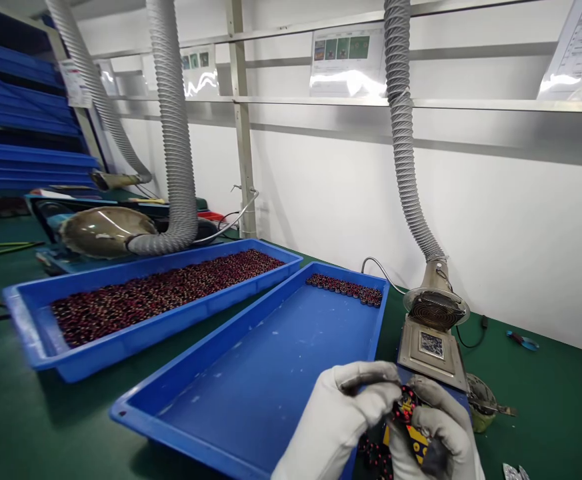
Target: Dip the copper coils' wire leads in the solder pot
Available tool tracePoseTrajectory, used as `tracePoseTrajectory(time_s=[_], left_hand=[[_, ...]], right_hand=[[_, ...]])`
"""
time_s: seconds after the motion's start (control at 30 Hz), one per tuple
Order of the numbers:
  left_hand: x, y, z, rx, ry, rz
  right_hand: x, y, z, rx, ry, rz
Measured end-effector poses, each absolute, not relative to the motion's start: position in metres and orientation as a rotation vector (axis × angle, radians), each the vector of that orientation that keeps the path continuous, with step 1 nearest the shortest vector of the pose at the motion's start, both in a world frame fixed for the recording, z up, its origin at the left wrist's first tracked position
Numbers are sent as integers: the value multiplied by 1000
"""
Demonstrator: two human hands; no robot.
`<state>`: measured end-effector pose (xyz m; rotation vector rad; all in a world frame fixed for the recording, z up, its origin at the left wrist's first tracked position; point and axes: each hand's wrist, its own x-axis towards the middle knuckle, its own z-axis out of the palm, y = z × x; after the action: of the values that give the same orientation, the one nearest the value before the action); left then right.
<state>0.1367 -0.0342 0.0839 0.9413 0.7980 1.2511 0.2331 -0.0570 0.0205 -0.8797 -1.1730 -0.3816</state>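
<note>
Both my hands wear white gloves and meet at the bottom centre. My left hand [338, 417] is curled, its fingers pinching a small dark red coil part [405, 405]. My right hand [438, 430] is closed round a yellow-and-black handled tool [417, 442] held against the same coil part. More small red parts [375, 455] lie just below my hands. Right in front of them stands a blue tray [265, 373], bare but for a row of red coils [345, 288] at its far end.
A second blue tray [35, 333] full of several red coils sits to the left. A small solder pot [431, 343] stands under a grey extraction hose [405, 153]. Another hose with a hood [103, 230] hangs at left. Blue-handled pliers [523, 341] lie on the green mat.
</note>
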Motion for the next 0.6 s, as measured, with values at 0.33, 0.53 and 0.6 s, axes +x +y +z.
tracePoseTrajectory(time_s=[0.33, 0.53, 0.6], left_hand=[[130, -39, 87, 974, 810, 1281], [130, -36, 82, 830, 786, 1496], [125, -32, 79, 741, 761, 1635]], right_hand=[[227, -60, 22, -873, -1214, -296], [221, -63, 20, -916, -1197, -199], [218, -65, 19, -946, -1178, -160]])
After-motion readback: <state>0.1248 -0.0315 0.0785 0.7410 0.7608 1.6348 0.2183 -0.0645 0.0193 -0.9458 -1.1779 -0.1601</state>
